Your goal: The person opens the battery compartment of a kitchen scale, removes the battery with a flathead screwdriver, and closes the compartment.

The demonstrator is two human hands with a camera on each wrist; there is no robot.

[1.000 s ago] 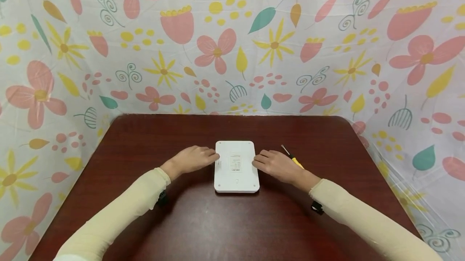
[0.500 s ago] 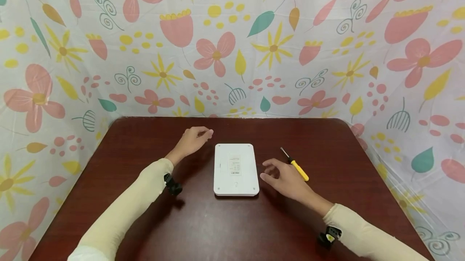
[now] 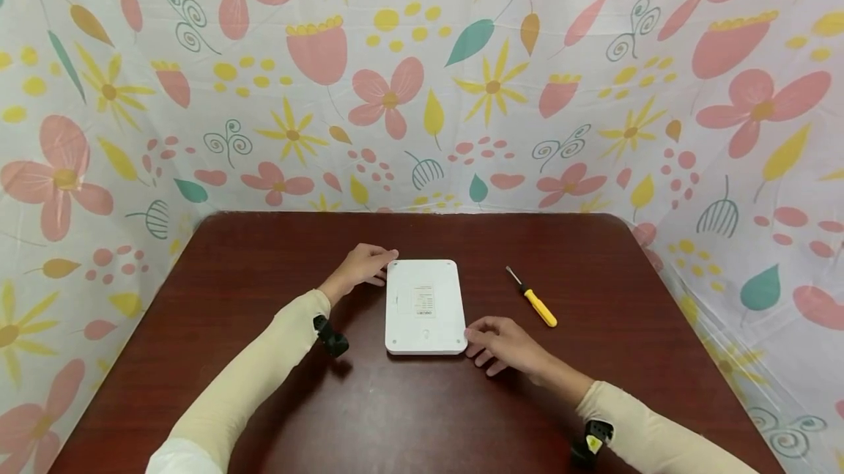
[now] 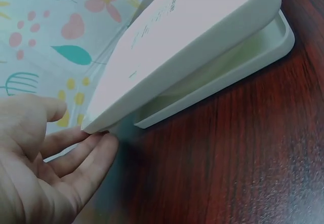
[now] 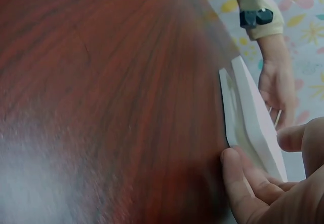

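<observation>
A white flat rectangular device (image 3: 412, 324) lies on the dark red table, its printed label and corner screws facing up. The side views show two layers with a recess between them. At its far left corner is my left hand (image 3: 361, 264); in the left wrist view its fingers (image 4: 93, 158) touch the corner from below, and the thumb stands apart. My right hand (image 3: 506, 346) pinches the near right corner. In the right wrist view its thumb (image 5: 291, 138) is against the label side and its fingers lie along the lower layer.
A screwdriver (image 3: 539, 307) with a yellow handle lies on the table (image 3: 395, 415) to the right of the device. Behind the table hangs a flower-patterned cloth (image 3: 422, 93). Black cameras (image 3: 330, 336) are strapped to both wrists.
Both hands left the device's long sides. The left swung to the far left corner, the right down to the near right corner. The screwdriver came fully into view.
</observation>
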